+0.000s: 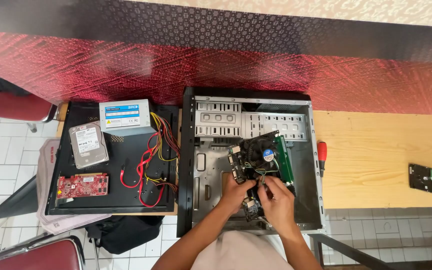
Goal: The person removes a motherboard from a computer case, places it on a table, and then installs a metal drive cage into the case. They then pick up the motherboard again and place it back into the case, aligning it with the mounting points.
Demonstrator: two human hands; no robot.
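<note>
case: open computer case (306, 165) lies on its side, your landmark; side panel already off
motherboard: motherboard (256, 162) sits tilted inside the case, apparently not seated flat; black fan cooler on top
left hand: your left hand (237, 192) grips the board's near-left edge; fingers closed on it
right hand: your right hand (277, 196) pinches thin wires at the board's near edge; narrow grip
progress: parts look stripped out; board looks loose in the case
left of case: power supply (125, 117), hard drive (88, 145), red card (82, 185) lie on the black panel (121, 200); loose cables
right of case: red-handled screwdriver (321, 156) just beside; second drive (427, 179) well apart
obstruction: cooler wires cross your fingers; drive cage crowds the board's far side
</note>
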